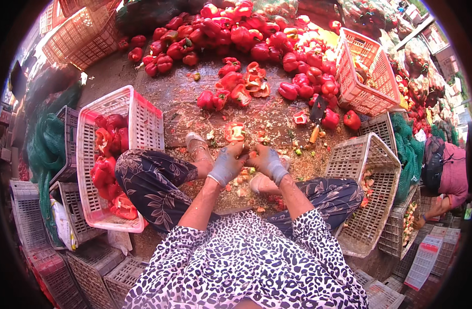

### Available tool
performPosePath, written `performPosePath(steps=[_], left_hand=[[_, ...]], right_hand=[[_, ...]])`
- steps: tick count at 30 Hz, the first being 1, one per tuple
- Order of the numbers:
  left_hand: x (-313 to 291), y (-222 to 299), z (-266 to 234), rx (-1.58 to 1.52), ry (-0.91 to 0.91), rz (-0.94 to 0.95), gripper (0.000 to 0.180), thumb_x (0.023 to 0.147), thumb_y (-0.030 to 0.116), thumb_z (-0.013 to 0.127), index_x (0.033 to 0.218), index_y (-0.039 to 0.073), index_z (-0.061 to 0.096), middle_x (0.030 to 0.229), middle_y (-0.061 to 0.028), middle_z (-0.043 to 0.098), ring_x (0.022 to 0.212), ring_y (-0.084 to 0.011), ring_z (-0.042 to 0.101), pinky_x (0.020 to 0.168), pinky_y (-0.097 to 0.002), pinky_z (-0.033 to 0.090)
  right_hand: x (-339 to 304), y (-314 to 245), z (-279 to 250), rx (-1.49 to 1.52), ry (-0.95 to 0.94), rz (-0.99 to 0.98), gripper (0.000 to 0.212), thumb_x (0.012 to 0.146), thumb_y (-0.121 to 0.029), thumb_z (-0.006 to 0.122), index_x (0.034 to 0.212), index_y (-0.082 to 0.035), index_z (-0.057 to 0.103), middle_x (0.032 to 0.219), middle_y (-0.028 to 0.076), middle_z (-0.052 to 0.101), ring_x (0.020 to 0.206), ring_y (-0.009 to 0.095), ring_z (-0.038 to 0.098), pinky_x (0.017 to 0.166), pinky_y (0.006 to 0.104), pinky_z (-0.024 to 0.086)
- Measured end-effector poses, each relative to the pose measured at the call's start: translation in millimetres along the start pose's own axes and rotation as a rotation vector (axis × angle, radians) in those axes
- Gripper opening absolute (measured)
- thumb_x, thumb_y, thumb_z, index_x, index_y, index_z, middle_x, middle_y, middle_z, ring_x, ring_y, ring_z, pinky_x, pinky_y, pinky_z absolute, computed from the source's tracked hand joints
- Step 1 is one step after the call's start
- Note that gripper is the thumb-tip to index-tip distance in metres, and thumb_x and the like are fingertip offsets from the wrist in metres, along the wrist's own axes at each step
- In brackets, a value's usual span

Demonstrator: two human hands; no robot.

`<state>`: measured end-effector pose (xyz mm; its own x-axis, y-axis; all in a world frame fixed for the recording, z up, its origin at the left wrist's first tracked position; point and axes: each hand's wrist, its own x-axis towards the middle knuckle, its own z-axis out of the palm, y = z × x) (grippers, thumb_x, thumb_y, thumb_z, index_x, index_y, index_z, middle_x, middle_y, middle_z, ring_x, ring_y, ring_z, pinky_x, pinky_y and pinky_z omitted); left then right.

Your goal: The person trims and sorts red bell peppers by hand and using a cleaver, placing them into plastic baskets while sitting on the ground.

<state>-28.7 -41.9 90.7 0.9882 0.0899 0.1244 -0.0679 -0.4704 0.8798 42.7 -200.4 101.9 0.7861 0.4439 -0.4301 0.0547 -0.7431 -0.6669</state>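
Note:
My left hand (228, 162) and my right hand (269, 162), both in soiled grey gloves, meet low over the ground between my feet. The fingers of both hands are curled closed, with their tips almost touching. A small reddish bit shows between the fingertips; what they hold is mostly hidden. Just beyond my left fingers is a cut-open red bell pepper (235, 132), its pale inside showing; I cannot tell whether the hand touches it. Farther off lie opened pepper pieces (255, 77) and whole peppers (206, 100). A knife (314, 134) with an orange-yellow handle rests at the right.
At my left stands a pink-white crate (84, 170) holding red peppers. A pale crate (363, 226) with scraps tilts at my right, and a pinkish crate (367, 95) stands farther back. A large pepper heap (241, 36) spreads ahead. Another person (452, 170) bends at the far right.

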Motion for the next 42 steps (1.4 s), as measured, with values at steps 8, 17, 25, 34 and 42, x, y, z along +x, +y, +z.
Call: performPosePath(steps=[8,17,25,34,42], left_hand=[[-4,-76,-60,-1.169,0.713,-0.541,0.015,0.091,0.011,0.066,0.102,0.008,0.055,0.082,-0.004,0.061,0.067,-0.0172,0.062,0.055,-0.025,0.047],[5,-79,-27,-1.57,0.577,-0.614,0.019,0.092,0.01,0.062,0.11,0.011,0.055,0.084,-0.0046,0.06,0.071,-0.0225,0.06,0.057,-0.031,0.048],[-1,-102,1,-1.459,0.534,-0.751,0.021,0.088,0.011,0.064,0.107,0.009,0.054,0.085,-0.0036,0.062,0.07,-0.0221,0.066,0.054,-0.0278,0.051],[-7,-117,28,-1.231,0.6,-1.042,0.021,0.086,0.005,0.061,0.105,0.009,0.052,0.082,-0.0057,0.059,0.066,-0.0227,0.065,0.053,-0.0292,0.055],[-9,-141,21,-1.232,0.656,-1.013,0.033,0.09,0.009,0.06,0.121,0.008,0.048,0.094,-0.0085,0.06,0.076,-0.0234,0.066,0.058,-0.0291,0.057]], right_hand=[[-51,75,-99,1.191,1.152,-0.175,0.028,0.087,-0.019,0.072,0.107,-0.007,0.056,0.077,-0.001,0.059,0.066,0.008,0.055,0.06,0.0214,0.048],[35,81,-64,0.247,0.738,-0.125,0.048,0.081,-0.015,0.074,0.125,-0.006,0.056,0.107,0.008,0.064,0.095,0.019,0.063,0.079,0.0296,0.051],[171,21,70,-0.74,0.03,0.122,0.054,0.08,-0.039,0.067,0.131,-0.025,0.054,0.115,0.013,0.067,0.107,0.033,0.063,0.088,0.0433,0.051],[203,39,97,-0.539,-0.16,0.213,0.056,0.081,-0.036,0.062,0.133,-0.019,0.049,0.112,0.018,0.067,0.104,0.035,0.065,0.085,0.0451,0.052],[118,-1,65,-0.349,-0.045,0.045,0.064,0.076,-0.044,0.065,0.135,-0.026,0.046,0.099,0.02,0.07,0.093,0.039,0.067,0.082,0.0469,0.05]])
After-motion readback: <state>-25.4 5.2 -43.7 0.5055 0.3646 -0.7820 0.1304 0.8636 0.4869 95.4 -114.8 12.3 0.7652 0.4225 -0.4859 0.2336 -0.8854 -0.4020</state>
